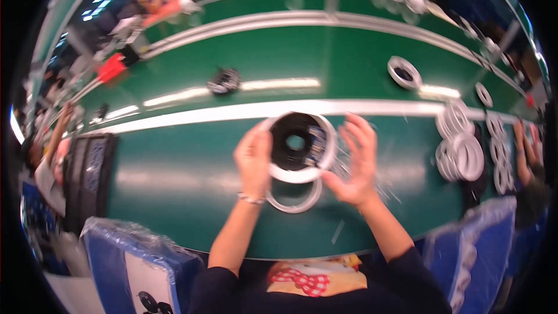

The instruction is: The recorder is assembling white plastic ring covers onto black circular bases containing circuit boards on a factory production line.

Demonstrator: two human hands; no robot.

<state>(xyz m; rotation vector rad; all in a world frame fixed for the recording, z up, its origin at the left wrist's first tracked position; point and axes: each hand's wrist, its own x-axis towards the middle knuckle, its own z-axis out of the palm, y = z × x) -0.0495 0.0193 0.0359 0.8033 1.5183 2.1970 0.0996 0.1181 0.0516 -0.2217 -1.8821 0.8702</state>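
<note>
Over the green work table, my left hand (254, 160) grips the left side of a round housing (282, 152) with a white rim and a black inside. A small circuit board (317, 142) with pale parts sits along the right of that inside, and a central hole shows green. My right hand (357, 163) is spread open at the housing's right, its thumb close to the rim; whether it touches, I cannot tell. Below the housing, and partly hidden by it, lies a plain white ring (296, 207).
White rings (467, 157) are piled at the right. Thin clear strips (337, 232) lie about the table. Black stacked trays (87, 174) stand at the left. Beyond a white rail, the green belt carries a black round part (224, 81) and a white-rimmed ring (404, 62). Co-workers sit on both sides.
</note>
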